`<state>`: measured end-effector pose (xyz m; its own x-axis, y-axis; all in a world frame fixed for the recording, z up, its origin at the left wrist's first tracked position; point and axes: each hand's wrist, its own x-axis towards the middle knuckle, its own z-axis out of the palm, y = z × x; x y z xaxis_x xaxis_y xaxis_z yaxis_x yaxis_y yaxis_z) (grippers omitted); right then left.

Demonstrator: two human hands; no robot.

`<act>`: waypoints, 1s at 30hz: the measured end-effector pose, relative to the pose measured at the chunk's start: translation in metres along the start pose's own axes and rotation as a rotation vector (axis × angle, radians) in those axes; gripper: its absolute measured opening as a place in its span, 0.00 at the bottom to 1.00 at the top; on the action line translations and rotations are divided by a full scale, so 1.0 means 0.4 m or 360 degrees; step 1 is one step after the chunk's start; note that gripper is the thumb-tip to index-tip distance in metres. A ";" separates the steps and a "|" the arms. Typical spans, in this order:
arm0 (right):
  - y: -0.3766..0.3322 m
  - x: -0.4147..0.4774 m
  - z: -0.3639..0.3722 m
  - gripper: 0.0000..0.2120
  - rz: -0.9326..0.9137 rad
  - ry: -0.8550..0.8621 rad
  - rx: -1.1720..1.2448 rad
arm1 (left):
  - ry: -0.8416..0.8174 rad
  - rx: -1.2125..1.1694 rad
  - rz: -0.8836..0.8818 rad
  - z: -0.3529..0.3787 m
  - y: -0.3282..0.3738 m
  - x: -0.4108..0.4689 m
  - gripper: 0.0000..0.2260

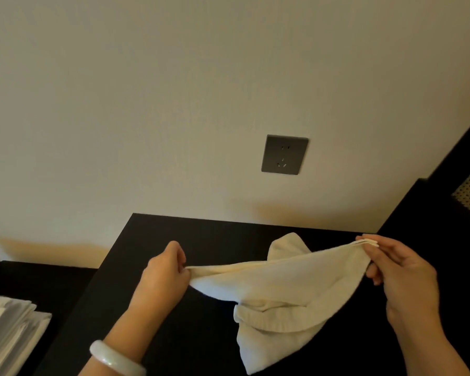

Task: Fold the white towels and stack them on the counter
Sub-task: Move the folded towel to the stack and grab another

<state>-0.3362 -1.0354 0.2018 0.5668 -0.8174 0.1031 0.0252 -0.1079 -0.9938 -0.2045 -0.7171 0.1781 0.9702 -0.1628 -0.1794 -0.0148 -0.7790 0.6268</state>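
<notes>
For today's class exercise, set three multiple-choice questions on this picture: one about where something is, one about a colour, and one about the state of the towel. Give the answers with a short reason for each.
1. Where is the socket?
A) on the wall above the counter
B) lying on the counter
C) on the floor

2. What colour is the counter?
A) white
B) black
C) red

3. How is the towel?
A) folded flat
B) rolled up
C) stretched between the left hand and the right hand

Answers:
1 A: the dark plate sits on the pale wall, above the counter's back edge.
2 B: its top is black.
3 C: each hand pinches one end and the middle sags.
</notes>
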 end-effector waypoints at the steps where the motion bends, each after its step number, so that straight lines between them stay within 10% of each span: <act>1: -0.021 0.009 -0.002 0.07 -0.0018 -0.0005 0.0002 | 0.0079 -0.0038 0.0051 -0.025 0.015 0.005 0.07; 9: -0.302 0.077 -0.019 0.07 -0.0360 -0.0053 0.0301 | 0.0546 -0.0897 0.0609 -0.373 0.288 0.031 0.07; 30: -0.453 0.042 -0.071 0.08 -0.0261 -0.0274 0.0318 | 0.0361 -0.0641 0.0552 -0.558 0.360 -0.036 0.04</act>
<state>-0.3543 -1.0457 0.3846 0.6727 -0.6884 0.2712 0.2797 -0.1027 -0.9546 -0.1665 -0.6919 0.4402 0.9533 -0.1991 0.2269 -0.2908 -0.4039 0.8673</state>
